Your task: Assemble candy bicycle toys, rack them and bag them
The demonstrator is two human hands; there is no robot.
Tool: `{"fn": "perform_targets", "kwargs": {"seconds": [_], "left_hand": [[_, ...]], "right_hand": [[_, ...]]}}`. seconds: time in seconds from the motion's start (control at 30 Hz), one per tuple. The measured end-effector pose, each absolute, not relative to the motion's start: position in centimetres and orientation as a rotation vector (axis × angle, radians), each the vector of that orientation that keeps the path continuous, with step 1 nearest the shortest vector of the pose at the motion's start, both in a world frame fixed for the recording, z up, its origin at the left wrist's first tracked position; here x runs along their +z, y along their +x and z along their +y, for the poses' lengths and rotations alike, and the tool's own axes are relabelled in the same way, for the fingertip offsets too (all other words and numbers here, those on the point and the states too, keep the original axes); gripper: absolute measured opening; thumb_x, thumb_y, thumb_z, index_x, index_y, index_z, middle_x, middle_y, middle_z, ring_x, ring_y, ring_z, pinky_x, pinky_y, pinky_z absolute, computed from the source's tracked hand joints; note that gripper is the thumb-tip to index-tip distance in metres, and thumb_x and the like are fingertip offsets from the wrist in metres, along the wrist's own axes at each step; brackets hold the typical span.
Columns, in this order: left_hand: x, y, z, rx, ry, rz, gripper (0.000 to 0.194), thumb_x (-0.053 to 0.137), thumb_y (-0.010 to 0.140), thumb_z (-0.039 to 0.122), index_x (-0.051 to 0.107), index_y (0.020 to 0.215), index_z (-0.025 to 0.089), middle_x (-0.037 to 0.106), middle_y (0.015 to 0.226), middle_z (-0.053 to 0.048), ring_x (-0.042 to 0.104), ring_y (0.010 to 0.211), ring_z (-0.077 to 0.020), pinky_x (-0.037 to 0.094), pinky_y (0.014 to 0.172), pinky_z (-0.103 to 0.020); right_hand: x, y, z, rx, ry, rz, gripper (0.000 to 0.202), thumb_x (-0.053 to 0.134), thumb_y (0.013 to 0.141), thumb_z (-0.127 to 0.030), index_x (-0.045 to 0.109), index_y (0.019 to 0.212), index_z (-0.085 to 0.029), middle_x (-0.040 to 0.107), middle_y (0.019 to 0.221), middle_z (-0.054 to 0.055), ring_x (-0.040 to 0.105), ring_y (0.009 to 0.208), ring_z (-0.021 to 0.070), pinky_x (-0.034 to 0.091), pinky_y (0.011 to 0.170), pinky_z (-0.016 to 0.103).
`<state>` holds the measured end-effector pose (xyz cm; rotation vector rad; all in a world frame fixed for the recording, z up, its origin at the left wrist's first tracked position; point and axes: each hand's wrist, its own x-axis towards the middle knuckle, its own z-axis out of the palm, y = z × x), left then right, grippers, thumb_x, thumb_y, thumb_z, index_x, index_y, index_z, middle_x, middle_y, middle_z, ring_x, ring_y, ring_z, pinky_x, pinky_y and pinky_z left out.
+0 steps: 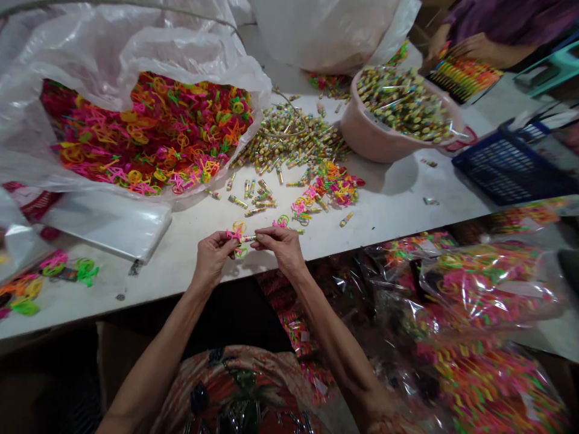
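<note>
Near the table's front edge, my left hand (216, 252) pinches a small plastic toy (238, 231) with pink, yellow and green parts. The fingers of my right hand (281, 244) close on the right end of a small patterned tube (248, 239), whose left end meets the toy at my left fingertips. Just behind my hands lie several loose tubes (237, 201) and a small heap of coloured plastic toys (337, 184). Farther back is a large pile of similar tubes (294, 135).
A large plastic bag (108, 51) of colourful toys fills the back left. Clear bags (149, 232) lie before it. At the right stand a pink basin (371, 135) of tubes and a blue basket (502, 166). Filled bags (493, 289) sit below the table. Another person's hands (473, 48) show at top right.
</note>
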<state>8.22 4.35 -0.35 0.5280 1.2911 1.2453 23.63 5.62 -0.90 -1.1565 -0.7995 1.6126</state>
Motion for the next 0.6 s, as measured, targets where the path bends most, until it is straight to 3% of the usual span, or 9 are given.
{"fn": "perform_targets", "kwargs": {"seconds": [0.23, 0.33, 0.4, 0.5, 0.6], "left_hand": [[-1.3, 10.3, 5.1, 1.094, 0.666, 1.199, 0.029, 0.081, 0.052, 0.033, 0.067, 0.069, 0.014, 0.065, 0.062, -0.002, 0.057, 0.056, -0.0118, 0.044, 0.053, -0.024], [-0.4, 8.5, 7.0, 1.133, 1.055, 1.378, 0.028, 0.072, 0.065, 0.031, 0.071, 0.09, 0.017, 0.071, 0.087, -0.005, 0.059, 0.069, -0.0136, 0.046, 0.06, -0.025], [0.5, 5.8, 9.4, 1.14, 1.372, 1.615, 0.024, 0.065, 0.072, 0.025, 0.069, 0.095, 0.018, 0.068, 0.103, -0.007, 0.06, 0.079, -0.0165, 0.047, 0.069, -0.028], [1.5, 1.5, 14.1, 1.087, 1.65, 2.0, 0.014, 0.056, 0.077, 0.013, 0.067, 0.083, 0.017, 0.065, 0.101, -0.011, 0.056, 0.105, -0.0268, 0.041, 0.091, -0.04], [1.6, -0.7, 17.8, 0.856, 1.711, 2.051, 0.013, 0.066, 0.067, 0.009, 0.058, 0.065, 0.019, 0.064, 0.089, -0.011, 0.053, 0.109, -0.0352, 0.038, 0.09, -0.044]], "right_hand": [[-0.5, 26.9, 6.6, 1.537, -1.262, -0.93, 0.031, 0.084, 0.054, -0.04, 0.075, 0.074, -0.018, 0.067, 0.054, 0.0, 0.063, 0.05, 0.0144, 0.055, 0.057, 0.03], [0.4, 30.6, 8.4, 1.272, -1.389, -1.213, 0.028, 0.076, 0.065, -0.042, 0.075, 0.08, -0.018, 0.067, 0.061, 0.002, 0.062, 0.053, 0.0151, 0.054, 0.058, 0.032], [1.0, 32.5, 10.0, 0.936, -1.55, -1.43, 0.026, 0.07, 0.071, -0.04, 0.075, 0.085, -0.018, 0.07, 0.079, 0.006, 0.062, 0.059, 0.0165, 0.053, 0.063, 0.036], [1.6, 32.0, 11.7, 0.392, -1.817, -1.709, 0.027, 0.062, 0.078, -0.029, 0.074, 0.1, -0.018, 0.067, 0.109, 0.012, 0.064, 0.076, 0.0209, 0.052, 0.076, 0.04], [1.5, 27.4, 12.7, 0.361, -1.895, -2.142, 0.028, 0.051, 0.084, -0.018, 0.071, 0.104, -0.022, 0.067, 0.107, 0.009, 0.065, 0.086, 0.0213, 0.05, 0.076, 0.034]]}}
